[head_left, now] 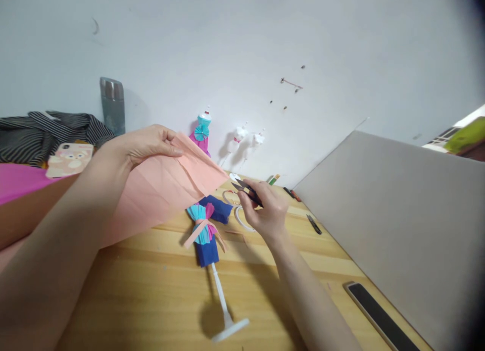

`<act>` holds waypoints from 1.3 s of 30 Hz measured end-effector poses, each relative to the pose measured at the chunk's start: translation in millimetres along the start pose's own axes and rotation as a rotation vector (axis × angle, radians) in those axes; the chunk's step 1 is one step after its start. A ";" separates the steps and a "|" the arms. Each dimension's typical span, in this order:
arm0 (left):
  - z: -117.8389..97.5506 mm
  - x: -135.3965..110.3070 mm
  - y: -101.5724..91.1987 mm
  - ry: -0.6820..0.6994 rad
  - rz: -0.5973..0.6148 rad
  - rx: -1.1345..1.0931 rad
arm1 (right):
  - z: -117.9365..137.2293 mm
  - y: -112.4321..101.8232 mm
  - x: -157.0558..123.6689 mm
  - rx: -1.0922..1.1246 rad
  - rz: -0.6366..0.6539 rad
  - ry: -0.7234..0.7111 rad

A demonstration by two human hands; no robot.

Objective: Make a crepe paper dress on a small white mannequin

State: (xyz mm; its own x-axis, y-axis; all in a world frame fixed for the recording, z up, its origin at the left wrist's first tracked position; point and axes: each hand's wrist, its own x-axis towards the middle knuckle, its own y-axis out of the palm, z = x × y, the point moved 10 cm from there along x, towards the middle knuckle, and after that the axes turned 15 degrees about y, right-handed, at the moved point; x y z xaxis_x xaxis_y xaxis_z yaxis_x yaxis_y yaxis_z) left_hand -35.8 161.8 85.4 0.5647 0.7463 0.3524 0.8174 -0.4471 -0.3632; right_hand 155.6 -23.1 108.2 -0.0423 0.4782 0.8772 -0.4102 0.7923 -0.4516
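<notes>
A large sheet of peach crepe paper (pixel 151 189) hangs from my left hand (pixel 151 145), pinched near its upper edge between thumb and fingers. My right hand (pixel 267 207) grips small black thread snips (pixel 248 189), whose parted blades point left at the pointed corner of the paper. Whether the blades touch the paper I cannot tell. Below the sheet stands a white stand (pixel 222 295) bearing a blue paper piece (pixel 207 251). A turquoise and pink pleated bow (pixel 203 227) with a peach strip tied round its middle is fixed on it.
Dressed small figures (pixel 201 131) and white ones stand by the wall. A grey bottle (pixel 112 106), striped cloth (pixel 34 139) and a patterned phone case (pixel 70 159) are at left. A phone (pixel 381 315) and another pair of snips (pixel 313 224) lie along the right-hand panel (pixel 394 204).
</notes>
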 end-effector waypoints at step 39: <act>-2.0 -8.1 11.4 -0.065 0.010 -0.092 | -5.6 10.4 -6.1 -0.106 -0.014 0.005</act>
State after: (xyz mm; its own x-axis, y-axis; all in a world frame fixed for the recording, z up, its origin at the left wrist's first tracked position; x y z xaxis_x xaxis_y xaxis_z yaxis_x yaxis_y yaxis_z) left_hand -30.9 149.6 80.1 0.5672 0.7704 0.2911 0.8202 -0.4961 -0.2851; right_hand 156.7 -15.7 97.2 -0.0323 0.4681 0.8831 -0.3119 0.8347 -0.4539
